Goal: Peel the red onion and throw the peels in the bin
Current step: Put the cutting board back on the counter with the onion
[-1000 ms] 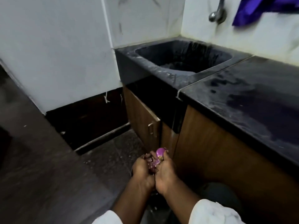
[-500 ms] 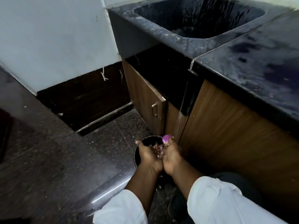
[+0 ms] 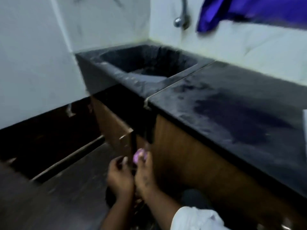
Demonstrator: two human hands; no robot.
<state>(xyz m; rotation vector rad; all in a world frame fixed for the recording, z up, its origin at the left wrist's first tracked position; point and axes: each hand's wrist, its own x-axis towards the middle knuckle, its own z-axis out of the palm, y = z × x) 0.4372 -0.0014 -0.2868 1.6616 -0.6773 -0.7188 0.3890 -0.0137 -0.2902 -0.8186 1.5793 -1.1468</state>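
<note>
Peeling over the bin (image 3: pixel 109 198); right hand (image 3: pixel 146 175) gripping red onion (image 3: pixel 140 156); left hand (image 3: pixel 120 177) fingers (image 3: pixel 115 163) curled, hold unclear; next, dropping peels.

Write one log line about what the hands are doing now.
right hand: holds onion | left hand: curled beside it, grip unclear, blurred | bin: dark, below hands, mostly hidden | spot: low by cabinet

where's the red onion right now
Head view, low centre: the purple-red onion is held by the right hand, beside the left hand, in front of the brown wooden cabinet.
</note>
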